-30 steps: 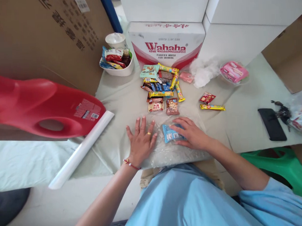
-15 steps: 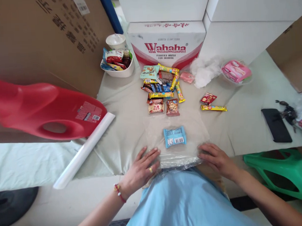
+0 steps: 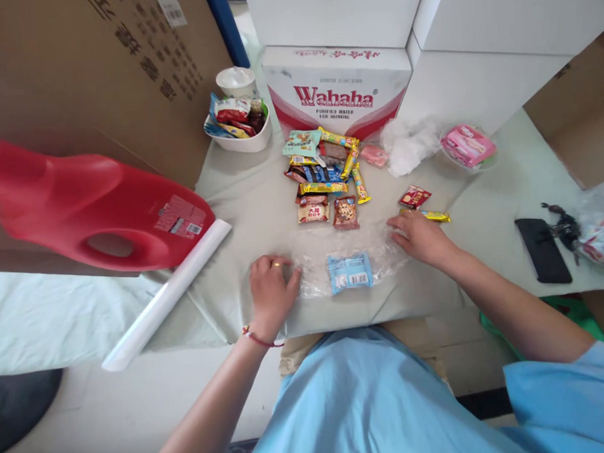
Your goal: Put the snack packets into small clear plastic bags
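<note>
A blue snack packet (image 3: 351, 272) lies under or inside clear plastic film (image 3: 314, 269), which is crumpled around it on the cloth-covered table. At the film's left edge is my left hand (image 3: 272, 288), its fingers curled and thumb apart; whether it pinches the film is not clear. My right hand (image 3: 417, 236) is at the film's upper right edge with bent fingers, partly over a yellow stick packet (image 3: 436, 216). Just beyond it lies a small red packet (image 3: 415, 196). A pile of assorted snacks (image 3: 324, 171) sits farther back.
At left are a red jug (image 3: 131, 214) and a white film roll (image 3: 169, 296). Behind stand a Wahaba box (image 3: 336, 95) and a snack bowl (image 3: 241, 141). A pink pack (image 3: 467, 146), a phone (image 3: 543, 249) and keys (image 3: 566, 227) are on the right.
Both hands have moved up from the table's front edge, the left one also leftward. The film's near edge has been folded over toward the blue packet and bunched.
</note>
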`<state>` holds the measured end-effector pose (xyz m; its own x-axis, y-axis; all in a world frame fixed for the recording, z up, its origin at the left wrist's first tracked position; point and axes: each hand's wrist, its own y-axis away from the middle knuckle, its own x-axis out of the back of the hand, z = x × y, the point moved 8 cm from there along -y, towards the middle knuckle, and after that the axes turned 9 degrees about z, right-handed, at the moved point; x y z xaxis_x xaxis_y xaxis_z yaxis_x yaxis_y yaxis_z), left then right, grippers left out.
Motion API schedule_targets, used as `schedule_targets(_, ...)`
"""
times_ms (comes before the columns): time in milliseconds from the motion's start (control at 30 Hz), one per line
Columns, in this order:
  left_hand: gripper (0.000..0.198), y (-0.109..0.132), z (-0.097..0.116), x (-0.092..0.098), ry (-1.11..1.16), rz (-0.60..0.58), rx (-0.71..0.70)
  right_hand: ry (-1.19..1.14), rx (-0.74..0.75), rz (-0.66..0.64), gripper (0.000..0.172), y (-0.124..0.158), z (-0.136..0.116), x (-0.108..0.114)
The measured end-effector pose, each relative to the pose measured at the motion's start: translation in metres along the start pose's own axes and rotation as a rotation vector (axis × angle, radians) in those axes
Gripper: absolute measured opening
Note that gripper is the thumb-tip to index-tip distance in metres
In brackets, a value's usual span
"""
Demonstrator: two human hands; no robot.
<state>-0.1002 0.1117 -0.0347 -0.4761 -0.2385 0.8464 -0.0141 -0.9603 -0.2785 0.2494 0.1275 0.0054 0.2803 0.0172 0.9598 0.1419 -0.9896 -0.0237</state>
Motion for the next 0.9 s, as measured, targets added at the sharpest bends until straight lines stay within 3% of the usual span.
schedule_targets(67, 0.025, 0.003, -0.001, 0.014, 0.000, 0.109, 0.022, 0.023, 0.070, 0.043, 0.034, -0.020, -0.019, 0.003)
schedule_targets(167, 0.019, 0.020, 0.016, 0.060, 0.009, 0.397, -0.021, -0.044, 0.240, 0.028, 0.037, -0.043, -0.059, -0.005)
schedule_targets(233, 0.023, 0.036, 0.049, 0.082, 0.082, 0.509, -0.199, -0.042, 0.302, 0.000, 0.045, -0.053, -0.079, -0.016)
schedule_targets(267, 0.029, 0.044, 0.071, 0.083, 0.159, 0.466, -0.349, -0.024, 0.310, -0.013, 0.049, -0.057, -0.085, -0.021)
schedule_targets(333, 0.040, 0.056, 0.110, 0.069, 0.245, 0.290, -0.574, 0.027, 0.301, -0.038, 0.054, -0.063, -0.093, -0.031)
schedule_targets(400, 0.047, 0.060, 0.132, 0.041, 0.182, 0.136, -0.638, 0.061, 0.308, -0.074, 0.049, -0.066, -0.098, -0.038)
schedule_targets(500, 0.046, 0.056, 0.139, -0.007, 0.029, -0.042, -0.601, 0.052, 0.335, -0.144, 0.028, -0.068, -0.102, -0.045)
schedule_targets(600, 0.045, 0.055, 0.131, -0.036, -0.009, -0.161, -0.536, 0.004, 0.353, -0.143, 0.012, -0.073, -0.102, -0.044)
schedule_targets(733, 0.047, 0.059, 0.123, -0.042, 0.040, -0.200, -0.492, -0.105, 0.454, -0.092, 0.012, -0.073, -0.107, -0.031)
schedule_targets(833, 0.048, 0.061, 0.123, -0.041, 0.029, -0.185, -0.492, -0.131, 0.408, -0.186, 0.021, -0.067, -0.106, -0.029)
schedule_targets(900, 0.046, 0.061, 0.124, -0.040, 0.017, -0.171, -0.489, -0.117, 0.383, -0.225, 0.017, -0.059, -0.106, -0.028)
